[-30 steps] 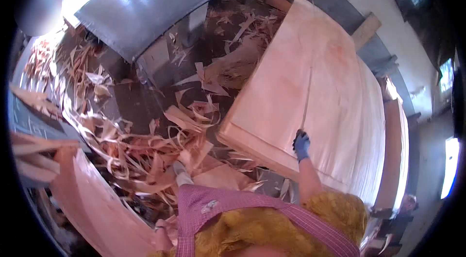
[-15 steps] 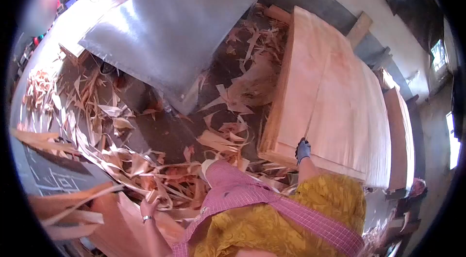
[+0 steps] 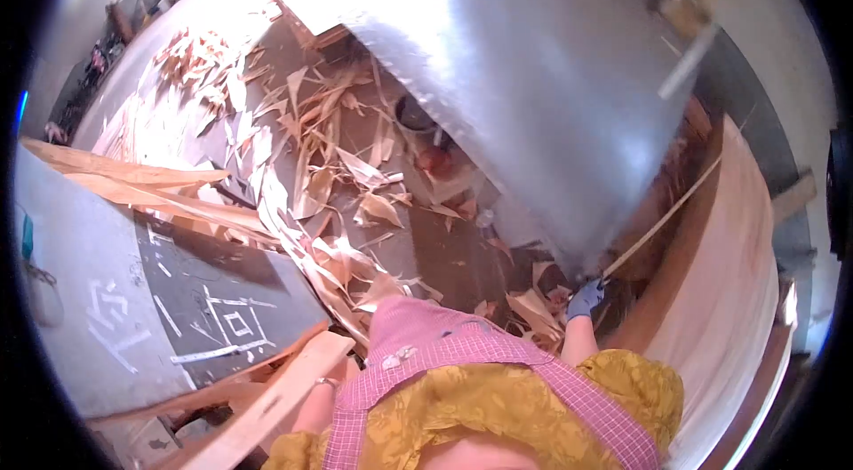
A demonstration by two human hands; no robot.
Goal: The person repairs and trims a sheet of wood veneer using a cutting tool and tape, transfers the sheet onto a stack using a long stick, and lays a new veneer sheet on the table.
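Clamped in blue-gloved right hand (image 3: 585,299), lower right of centre: near end of long thin stick (image 3: 662,223). Extends from there toward upper right of the frame, between glossy grey sheet (image 3: 533,106) and curved stacked veneer (image 3: 730,301). Visible only in part at lower left of centre: left hand (image 3: 347,369), between pale wood strip (image 3: 268,408) and pink apron (image 3: 426,353); impossible to tell whether fingers apart or together. Scattered from upper left to centre: loose veneer scraps (image 3: 378,208).
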